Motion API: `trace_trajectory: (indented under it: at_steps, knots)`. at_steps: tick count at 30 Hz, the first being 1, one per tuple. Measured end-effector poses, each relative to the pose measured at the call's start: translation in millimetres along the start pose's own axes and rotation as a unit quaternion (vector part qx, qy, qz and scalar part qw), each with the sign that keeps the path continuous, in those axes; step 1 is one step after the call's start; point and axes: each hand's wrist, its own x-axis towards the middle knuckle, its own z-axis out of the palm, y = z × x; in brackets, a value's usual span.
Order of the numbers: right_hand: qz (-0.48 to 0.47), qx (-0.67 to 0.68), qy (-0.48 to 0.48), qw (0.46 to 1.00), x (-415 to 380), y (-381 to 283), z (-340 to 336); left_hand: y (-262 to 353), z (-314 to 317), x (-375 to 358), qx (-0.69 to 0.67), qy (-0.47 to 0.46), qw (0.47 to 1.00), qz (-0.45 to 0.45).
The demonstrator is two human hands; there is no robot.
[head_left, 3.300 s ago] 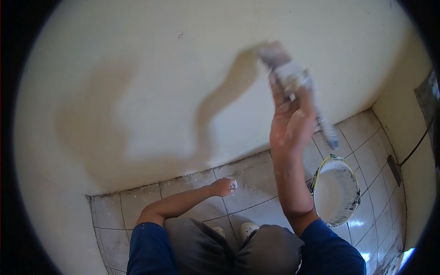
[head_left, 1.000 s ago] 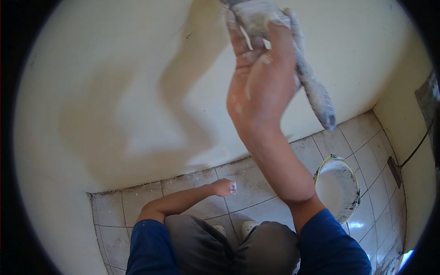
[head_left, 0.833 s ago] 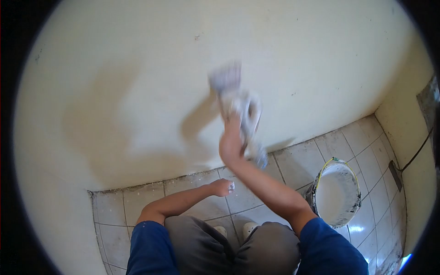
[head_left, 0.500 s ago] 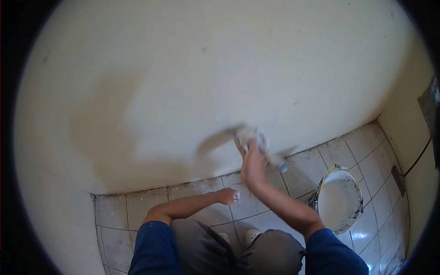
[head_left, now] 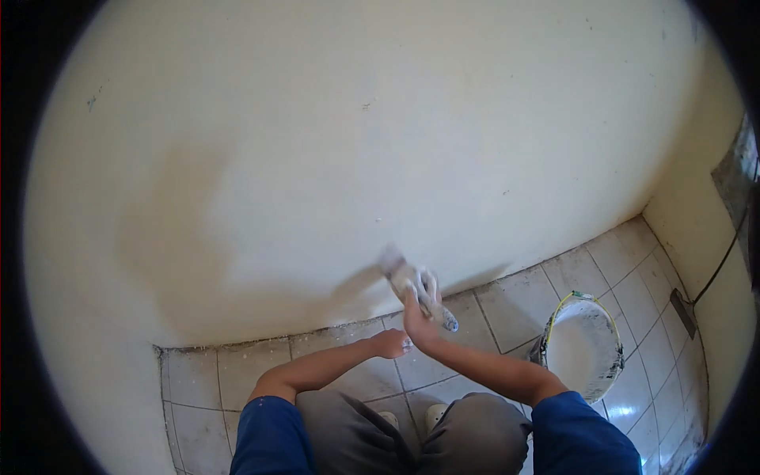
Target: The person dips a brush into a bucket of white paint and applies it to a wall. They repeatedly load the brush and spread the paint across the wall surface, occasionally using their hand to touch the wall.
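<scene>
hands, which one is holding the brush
The right hand, wrapped around the paint-smeared brush. The left hand, lower in the picture, is curled into a fist without any brush.

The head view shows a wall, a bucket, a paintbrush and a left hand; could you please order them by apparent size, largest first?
1. Wall
2. Bucket
3. Paintbrush, partly hidden by the right hand
4. Left hand

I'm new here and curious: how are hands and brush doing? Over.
Right hand gripping brush, tip low at the wall. Left hand closed, off the brush. Bucket to the right; nothing seen blocking the brush.
</scene>
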Motion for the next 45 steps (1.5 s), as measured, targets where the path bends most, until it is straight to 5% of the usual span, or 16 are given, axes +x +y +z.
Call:
trace_trajectory:
  at_steps: [2,5,7,8,10,14,18,22,26,32,35,38,41,42,45]
  knots:
    - [0.133,-0.03,-0.033,0.99,-12,73,-35,19,-5,-4,0.005,-0.03,0.999,-0.014]
    - [0.08,-0.077,-0.024,0.994,52,3,-62,29,-9,-4,0.0,-0.058,0.998,-0.029]
    - [-0.008,-0.07,0.04,0.997,105,-68,-67,37,-11,1,-0.022,-0.064,0.997,-0.029]
    - [-0.141,-0.049,0.017,0.989,139,-91,-76,40,-12,2,-0.02,-0.063,0.997,-0.029]
    - [-0.103,0.343,0.026,0.933,178,-171,-73,48,-14,8,-0.021,-0.055,0.998,-0.028]
    - [-0.131,0.451,0.023,0.883,208,-220,-82,49,-11,14,-0.026,-0.051,0.998,-0.029]
    - [0.125,0.451,0.128,0.874,152,-87,-80,54,-22,16,-0.011,-0.057,0.997,-0.045]
    - [0.351,0.299,0.247,0.852,53,34,-86,48,-20,4,-0.002,-0.033,0.998,-0.049]
    - [0.261,0.331,0.208,0.883,79,6,-78,34,-14,3,-0.019,-0.044,0.998,-0.037]
    - [-0.02,0.478,0.088,0.874,169,-179,-89,46,-20,10,-0.055,-0.034,0.998,-0.022]
    - [-0.037,0.462,0.115,0.879,184,-157,-101,44,-20,12,-0.083,-0.034,0.996,-0.021]
    - [0.149,0.348,0.258,0.889,144,-50,-104,49,-23,14,-0.042,-0.036,0.998,-0.041]
    - [0.294,0.261,0.295,0.871,79,92,-120,61,-30,12,-0.034,-0.039,0.997,-0.053]
    - [0.355,0.283,0.302,0.838,69,95,-123,62,-30,10,-0.041,-0.043,0.997,-0.056]
    - [0.332,0.255,0.262,0.87,95,97,-123,56,-24,7,-0.04,-0.041,0.997,-0.048]
